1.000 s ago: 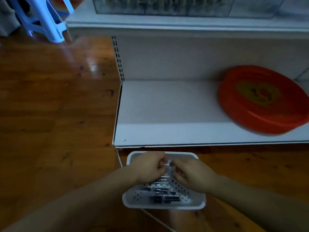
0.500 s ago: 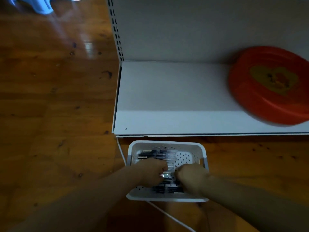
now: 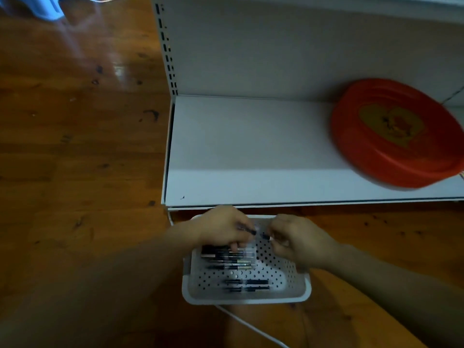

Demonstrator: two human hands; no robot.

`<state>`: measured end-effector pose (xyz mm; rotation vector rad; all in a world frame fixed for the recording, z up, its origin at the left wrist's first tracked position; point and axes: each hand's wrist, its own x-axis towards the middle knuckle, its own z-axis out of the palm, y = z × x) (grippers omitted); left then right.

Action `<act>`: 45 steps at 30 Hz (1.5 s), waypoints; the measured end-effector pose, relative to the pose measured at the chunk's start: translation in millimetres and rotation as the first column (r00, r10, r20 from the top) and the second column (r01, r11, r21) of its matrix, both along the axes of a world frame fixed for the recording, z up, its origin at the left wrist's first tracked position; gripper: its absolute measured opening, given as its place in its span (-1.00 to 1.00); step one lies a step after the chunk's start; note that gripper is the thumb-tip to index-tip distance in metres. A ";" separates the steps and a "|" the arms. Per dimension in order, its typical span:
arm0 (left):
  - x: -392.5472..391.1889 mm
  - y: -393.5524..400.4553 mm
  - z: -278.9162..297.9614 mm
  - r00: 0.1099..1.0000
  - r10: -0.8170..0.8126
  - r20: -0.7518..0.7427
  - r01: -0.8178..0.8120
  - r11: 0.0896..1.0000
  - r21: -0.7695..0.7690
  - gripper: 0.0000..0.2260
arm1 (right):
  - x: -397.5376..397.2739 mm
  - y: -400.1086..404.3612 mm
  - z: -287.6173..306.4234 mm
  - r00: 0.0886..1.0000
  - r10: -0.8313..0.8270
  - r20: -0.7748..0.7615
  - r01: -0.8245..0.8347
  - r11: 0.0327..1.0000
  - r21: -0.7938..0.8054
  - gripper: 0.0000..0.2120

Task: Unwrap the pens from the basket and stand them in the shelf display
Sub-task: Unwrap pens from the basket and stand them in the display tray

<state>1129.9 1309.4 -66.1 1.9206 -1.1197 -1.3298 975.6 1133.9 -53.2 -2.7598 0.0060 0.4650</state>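
Two hands meet over the white perforated basket on the wooden floor: our left hand and right hand each keep a curled grip on an end of one dark pen. More dark pens lie inside, blurred; wrapping is hard to make out. Behind, the white shelf carries a red tray, cut off at right.

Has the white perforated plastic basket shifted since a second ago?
No. The white perforated plastic basket still sits just before the white metal shelf.
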 end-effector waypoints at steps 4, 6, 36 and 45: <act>19.4 -10.8 31.4 0.963 0.245 -0.113 -0.259 0.957 -0.134 -0.92 | -2.2 -11.5 20.4 0.985 -0.146 0.089 0.135 0.984 0.119 -0.85; 23.3 -14.8 48.6 0.925 0.314 -0.216 -0.355 0.916 -0.187 -0.91 | -2.5 -13.6 31.6 0.965 -0.227 0.130 0.200 0.960 0.195 -0.88; 7.9 -51.9 230.5 0.852 0.456 0.256 -0.163 0.696 -0.700 -0.81 | 49.2 -16.1 228.0 0.459 -0.569 0.682 0.021 0.775 0.632 -0.66; 6.6 -67.8 279.5 0.424 0.814 0.397 0.110 0.389 -0.915 -0.79 | 65.0 -34.5 306.5 0.217 -0.560 0.799 -0.094 0.803 0.588 -0.74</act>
